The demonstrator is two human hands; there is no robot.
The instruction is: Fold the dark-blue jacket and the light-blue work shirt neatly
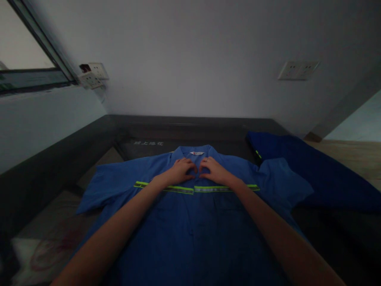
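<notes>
A blue short-sleeved work shirt (172, 234) with yellow-green and grey reflective strips lies spread out face up, its collar (210, 150) pointing away from me. Inside the neck shows a small white label (197, 153). My left hand (181, 170) is at the left front edge just under the collar, fingers curled and thumb bent toward them. Facing it, my right hand (214, 171) grips the right front edge in the same way. A narrow gap separates the two sets of fingertips. Whether they hold a button is too dark to see.
A darker blue garment (285, 155) lies to the right, partly under the shirt's sleeve. Beneath is a dark surface with white characters (149, 143) and a raised back edge (190, 120). Wall sockets (298, 70) are at the right, with a plug adapter (90, 80) at the left.
</notes>
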